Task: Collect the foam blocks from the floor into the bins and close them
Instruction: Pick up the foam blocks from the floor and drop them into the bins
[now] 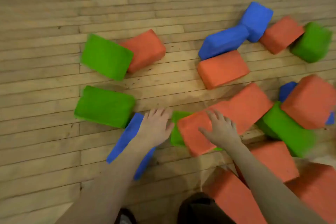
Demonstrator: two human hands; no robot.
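Landmark: long orange block (225, 118), lying diagonal on the wood floor (45, 78). Right hand (221, 129) flat on its near end, fingers spread and straight, not curled round it. Left hand (156, 125) just left of that end, fingers loosely extended, over a blue block (125, 138); contact unclear. Small green block (177, 127) wedged between hands, partly under the orange. Bare floor above the orange block; right side crowded with orange and green blocks, some touching it

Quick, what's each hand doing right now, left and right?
Left hand: open, fingers straight, over the blue block, holding nothing.
Right hand: open, fingers spread, resting on the long orange block, no grip on it yet.
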